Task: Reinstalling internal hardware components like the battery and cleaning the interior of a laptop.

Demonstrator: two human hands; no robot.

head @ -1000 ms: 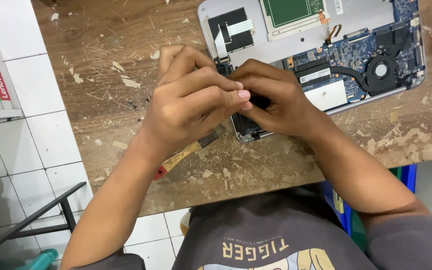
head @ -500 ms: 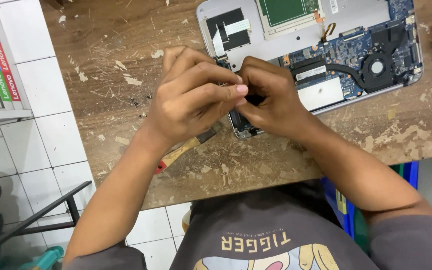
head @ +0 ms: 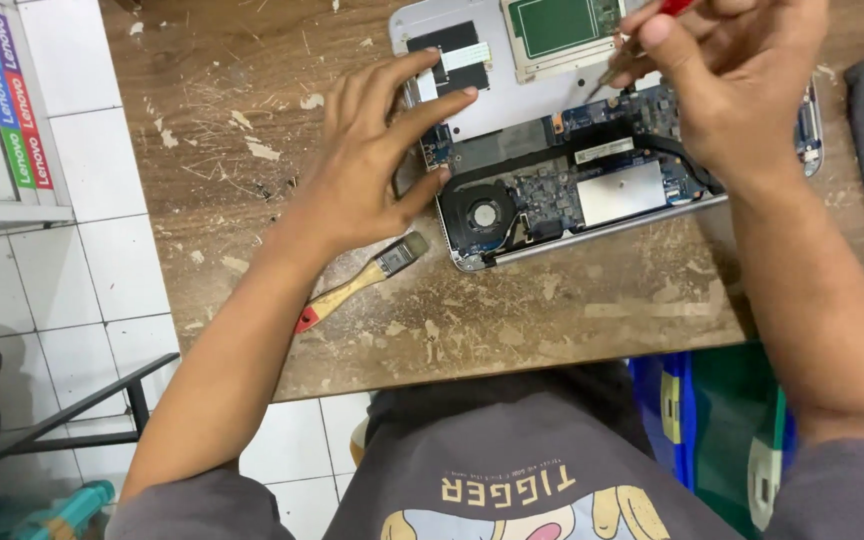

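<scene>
Hands parted: left hand (head: 372,160) splayed open on laptop (head: 552,150); right hand (head: 732,80) gripping screwdriver (head: 642,45)

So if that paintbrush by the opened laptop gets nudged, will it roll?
Probably not: the paintbrush has a flat wooden handle and wide ferrule, lying flat on the rough table. Likely light, so it should slide. Bristles probably flex; they sit beside the left hand.

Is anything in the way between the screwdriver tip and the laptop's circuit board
Nothing visible. The right hand holds the screwdriver over the opened laptop, its tip pointing at bare board. The left hand steadies the laptop's left edge, and the brush lies on the table, clear of it.
</scene>
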